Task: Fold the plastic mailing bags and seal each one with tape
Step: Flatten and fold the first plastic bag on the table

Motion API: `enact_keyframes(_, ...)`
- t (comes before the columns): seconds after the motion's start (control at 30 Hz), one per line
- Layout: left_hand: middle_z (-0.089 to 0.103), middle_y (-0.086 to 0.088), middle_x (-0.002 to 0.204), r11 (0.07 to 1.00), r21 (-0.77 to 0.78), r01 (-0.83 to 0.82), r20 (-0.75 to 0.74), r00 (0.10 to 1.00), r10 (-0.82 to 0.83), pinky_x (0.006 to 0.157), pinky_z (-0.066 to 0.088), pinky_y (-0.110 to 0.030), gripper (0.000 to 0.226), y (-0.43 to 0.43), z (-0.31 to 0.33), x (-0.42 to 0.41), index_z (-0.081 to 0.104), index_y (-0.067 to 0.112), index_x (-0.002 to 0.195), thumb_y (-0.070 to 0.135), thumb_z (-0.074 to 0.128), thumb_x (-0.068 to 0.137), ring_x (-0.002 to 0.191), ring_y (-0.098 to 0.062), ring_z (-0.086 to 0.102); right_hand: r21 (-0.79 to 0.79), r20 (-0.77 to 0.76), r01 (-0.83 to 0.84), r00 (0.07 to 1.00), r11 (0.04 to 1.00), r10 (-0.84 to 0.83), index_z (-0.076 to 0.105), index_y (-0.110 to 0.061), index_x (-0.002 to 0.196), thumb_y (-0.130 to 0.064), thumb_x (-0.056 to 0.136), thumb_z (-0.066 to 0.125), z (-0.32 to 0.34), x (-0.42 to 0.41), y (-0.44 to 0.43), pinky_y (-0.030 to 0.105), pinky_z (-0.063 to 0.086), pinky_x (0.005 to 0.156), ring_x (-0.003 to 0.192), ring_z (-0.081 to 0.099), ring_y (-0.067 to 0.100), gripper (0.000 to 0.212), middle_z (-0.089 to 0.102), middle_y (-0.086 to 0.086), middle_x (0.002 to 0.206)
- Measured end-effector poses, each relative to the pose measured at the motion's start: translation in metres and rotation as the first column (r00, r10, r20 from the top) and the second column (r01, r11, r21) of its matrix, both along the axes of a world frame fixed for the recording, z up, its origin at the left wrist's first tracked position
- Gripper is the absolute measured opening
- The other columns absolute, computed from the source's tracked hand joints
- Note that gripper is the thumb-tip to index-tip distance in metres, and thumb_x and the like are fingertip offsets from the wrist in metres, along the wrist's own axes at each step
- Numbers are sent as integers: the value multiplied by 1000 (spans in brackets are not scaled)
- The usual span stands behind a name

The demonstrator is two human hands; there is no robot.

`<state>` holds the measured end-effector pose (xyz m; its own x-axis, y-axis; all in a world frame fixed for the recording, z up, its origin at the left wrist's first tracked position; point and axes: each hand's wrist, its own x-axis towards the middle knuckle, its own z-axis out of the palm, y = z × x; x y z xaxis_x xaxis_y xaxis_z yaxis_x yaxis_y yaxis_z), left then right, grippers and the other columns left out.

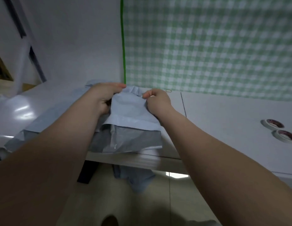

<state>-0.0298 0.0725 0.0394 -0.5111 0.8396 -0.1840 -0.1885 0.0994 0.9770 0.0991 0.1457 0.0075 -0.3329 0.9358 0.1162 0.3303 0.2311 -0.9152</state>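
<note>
While both bare forearms reach forward from the bottom edge, the floor (158, 201) lies nearest, with a bluish cloth (133, 178) hanging under the white table (223, 115). On the table's near edge rests the mailing bag (130, 139), its grey part toward the person and a pale blue flap (130, 111) folded over it farther back. The left hand (104, 97) has its fingers curled over the bag's crumpled far edge on the left side, gripping it, while the right hand (158, 101) pinches the same edge on the right between thumb and bent fingers. To the left of the bag lie more plastic sheets (22, 110), grey and glossy white. Well apart on the right, two tape rolls (272, 123) lie flat, just beside each other. Just beyond the right hand a small rubber band (169, 91) lies at the table's back edge. Behind it hangs a green-and-white checked cloth (207, 46), edged on its left by a green strip (123, 46) against a pale wall (76, 38).
</note>
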Motion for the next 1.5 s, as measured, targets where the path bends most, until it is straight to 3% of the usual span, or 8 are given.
enact_keyframes(0.13,61,-10,83,994,72,81,90,992,-87,51,55,-24,23,25,8,44,64,7,98,-3,43,96,68,-17,61,-53,-40,70,997,996,-72,55,-22,68,8,86,38,12,48,31,23,49,67,76,54,14,39,54,-6,75)
enact_keyframes(0.37,63,-16,83,968,119,223,104,966,-235,61,57,-25,35,107,-22,108,61,-1,118,-11,39,93,68,-20,63,-74,-25,237,971,969,-239,58,-22,74,6,85,33,-1,131,92,25,46,62,75,55,19,39,56,2,80)
enact_keyframes(0.67,66,-12,86,933,155,326,-55,946,-321,73,57,-25,29,185,-41,151,68,9,98,-8,45,93,74,-17,63,-63,-116,370,920,927,-375,60,-26,76,0,83,35,-27,181,157,26,45,60,70,54,18,37,60,1,81)
enact_keyframes(0.87,66,-15,105,930,89,357,56,930,-362,78,58,-29,24,185,-58,159,63,9,112,-2,52,93,82,-19,66,-172,9,371,927,912,-375,61,-21,80,3,84,40,-50,200,161,28,50,63,74,57,23,32,60,8,85)
enact_keyframes(1.07,48,-17,139,945,-61,320,86,945,-314,75,54,-39,76,148,-59,149,24,19,150,-3,62,87,88,-23,64,-106,170,425,898,899,-405,63,-19,89,-9,85,53,-52,208,134,26,43,70,93,58,23,15,63,5,98)
enact_keyframes(1.3,38,-13,148,940,-151,306,-168,929,-329,100,46,-45,68,107,-66,145,37,11,144,0,66,85,120,-29,54,11,287,441,858,897,-425,66,-14,98,-2,86,42,-46,214,86,23,40,76,90,51,20,29,54,1,95)
enact_keyframes(1.4,37,-13,149,936,-186,299,-215,917,-336,90,49,-36,63,89,-66,147,33,9,146,-4,57,89,116,-28,54,63,322,441,840,895,-436,66,-12,100,0,84,45,-46,221,66,22,36,76,100,54,25,29,55,4,98)
enact_keyframes(1.5,34,-5,151,911,-251,326,-245,889,-386,65,50,-29,68,69,-64,153,24,11,150,-4,53,90,83,-14,58,109,366,443,814,890,-450,66,-13,101,-1,86,45,-47,229,49,22,33,75,105,53,27,28,61,9,110)
